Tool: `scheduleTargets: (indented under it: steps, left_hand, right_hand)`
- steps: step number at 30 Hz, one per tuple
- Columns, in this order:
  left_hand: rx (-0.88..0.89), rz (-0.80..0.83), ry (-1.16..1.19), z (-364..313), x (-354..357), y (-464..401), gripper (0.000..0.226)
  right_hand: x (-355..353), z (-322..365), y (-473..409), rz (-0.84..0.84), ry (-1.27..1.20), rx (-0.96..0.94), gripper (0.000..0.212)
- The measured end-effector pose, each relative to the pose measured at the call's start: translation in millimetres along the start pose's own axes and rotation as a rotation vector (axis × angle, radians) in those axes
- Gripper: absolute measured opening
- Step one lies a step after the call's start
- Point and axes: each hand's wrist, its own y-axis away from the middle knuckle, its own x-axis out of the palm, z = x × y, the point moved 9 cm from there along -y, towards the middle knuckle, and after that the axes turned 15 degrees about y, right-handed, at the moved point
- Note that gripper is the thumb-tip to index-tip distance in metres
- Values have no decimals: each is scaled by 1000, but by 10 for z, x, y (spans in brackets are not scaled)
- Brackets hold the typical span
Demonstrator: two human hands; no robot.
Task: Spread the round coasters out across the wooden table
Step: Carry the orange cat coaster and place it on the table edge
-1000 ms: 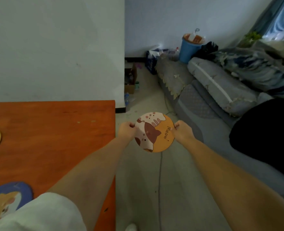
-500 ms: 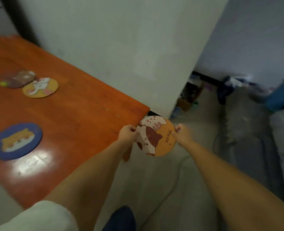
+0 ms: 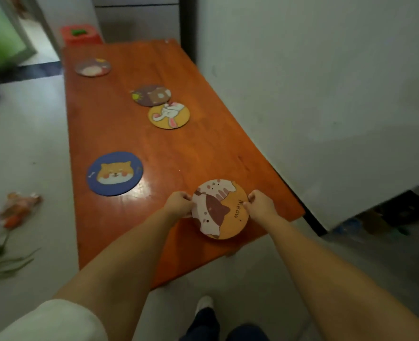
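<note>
An orange cat coaster (image 3: pixel 220 210) marked "Meow" is over the near right corner of the long wooden table (image 3: pixel 193 153). My left hand (image 3: pixel 179 204) pinches its left rim and my right hand (image 3: pixel 260 205) pinches its right rim. Whether it touches the tabletop I cannot tell. Several other round coasters lie flat on the table: a blue dog coaster (image 3: pixel 115 173) near left, a yellow rabbit coaster (image 3: pixel 169 115) in the middle, a brown bear coaster (image 3: pixel 151 95) touching it just beyond, and a pale coaster (image 3: pixel 93 67) far left.
A white wall (image 3: pixel 314 82) runs along the table's right edge. A red stool (image 3: pixel 80 34) stands past the far end. Flowers and wrapping (image 3: pixel 9 217) lie on the floor at left. My shoe (image 3: pixel 203 303) is below the table's near edge.
My view swung left from the sofa side to the table. Both hands carried the cat coaster from beyond the table's corner to above its near right corner.
</note>
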Motion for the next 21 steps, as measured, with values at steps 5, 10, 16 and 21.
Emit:
scheduleTargets:
  steps: [5, 10, 16, 21]
  left_hand:
    - [-99, -78, 114, 233, -271, 4, 16]
    - [-167, -149, 129, 441, -474, 80, 26]
    - [-192, -250, -82, 576, -433, 84, 35]
    - [-166, -260, -313, 504, -398, 89, 31]
  right_hand:
    - [311, 303, -217, 138, 63, -85, 21]
    - [556, 473, -270, 275, 184, -162, 31]
    - [671, 454, -307, 284, 273, -217, 35]
    - [592, 508, -298, 233, 387, -291, 30]
